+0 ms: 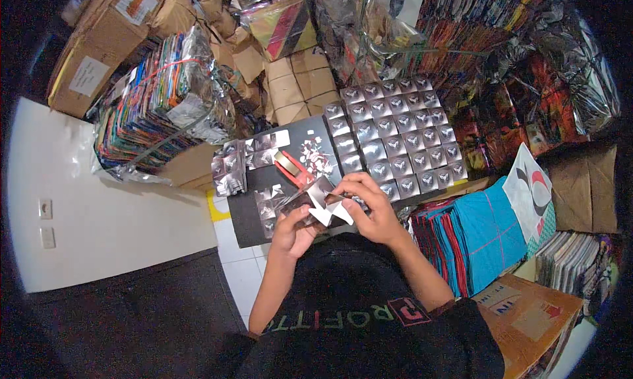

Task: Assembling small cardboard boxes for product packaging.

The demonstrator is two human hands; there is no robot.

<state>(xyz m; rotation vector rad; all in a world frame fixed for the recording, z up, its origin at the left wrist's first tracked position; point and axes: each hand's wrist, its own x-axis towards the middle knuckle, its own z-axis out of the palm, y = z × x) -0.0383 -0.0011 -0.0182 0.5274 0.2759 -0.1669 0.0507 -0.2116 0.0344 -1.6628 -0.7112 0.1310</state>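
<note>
Evidently, one half-folded carton (319,196), silver-grey outside and white inside, sits just below frame centre, gripped by the left hand (293,233) and pinched at its right edge by the right hand (372,211). Its underside is hidden. One red tape dispenser (297,173) lies just above; two wall plates (47,238), far left.

Tape dispenser (292,169) left of box rows (399,132) on table (245,224); scraps (315,158) between.

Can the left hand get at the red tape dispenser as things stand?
Probably yes, once freed: the left hand looks occupied holding the open carton. The red tape dispenser lies just beyond on the black tabletop, its upper part uncovered; the carton partly blocks a straight reach.
</note>
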